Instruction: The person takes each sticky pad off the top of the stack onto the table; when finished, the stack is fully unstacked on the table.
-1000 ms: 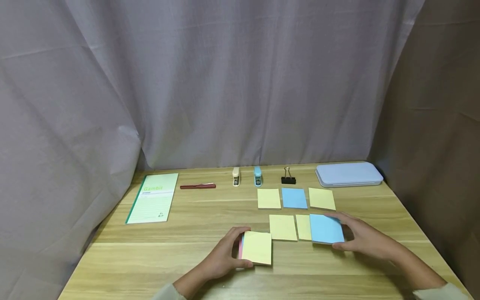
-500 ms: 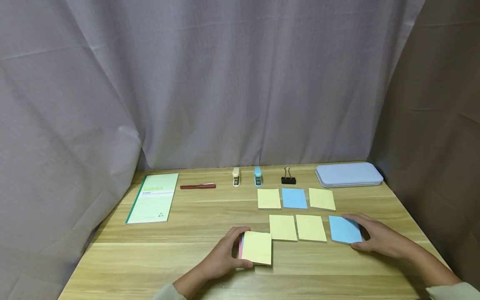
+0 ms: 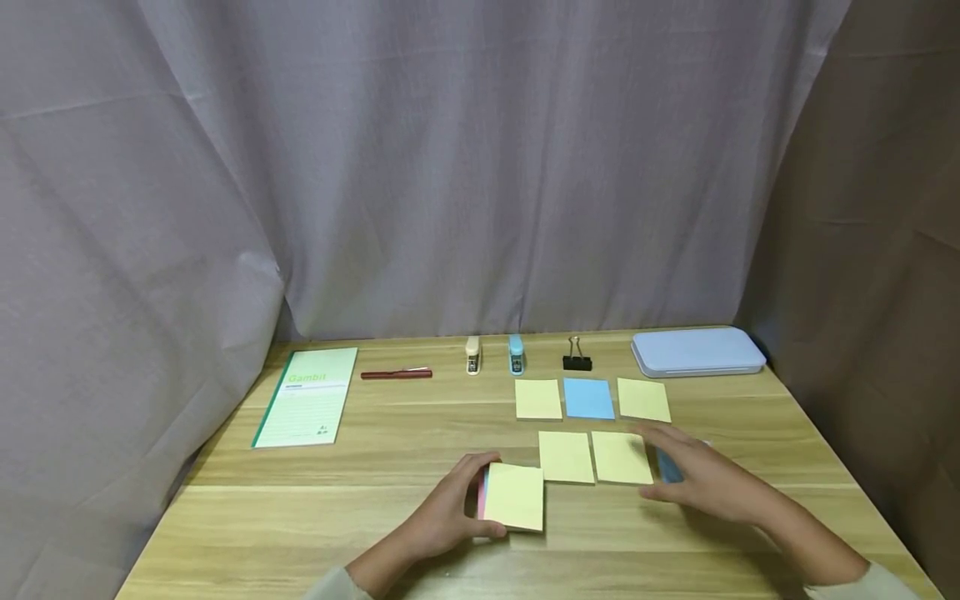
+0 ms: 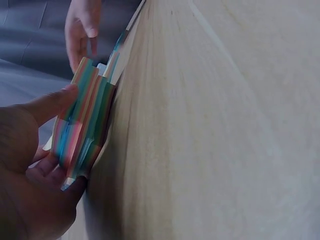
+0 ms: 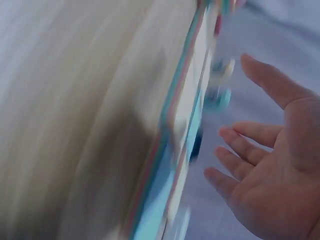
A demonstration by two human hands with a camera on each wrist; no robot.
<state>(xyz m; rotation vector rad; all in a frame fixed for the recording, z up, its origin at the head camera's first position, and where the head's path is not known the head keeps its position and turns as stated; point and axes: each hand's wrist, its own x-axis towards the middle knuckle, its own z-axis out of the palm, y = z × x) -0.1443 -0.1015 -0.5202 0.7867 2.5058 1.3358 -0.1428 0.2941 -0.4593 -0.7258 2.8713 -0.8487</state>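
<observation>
Head view: left hand grips the sticky-note pad lying on the table near the front edge; right hand, fingers relaxed and spread, hovers over a blue note just beside two yellow notes

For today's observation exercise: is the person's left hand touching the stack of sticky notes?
Touching. In the left wrist view, the left hand grips the stack of sticky notes, thumb on top and fingers beneath; the head view agrees.
</observation>
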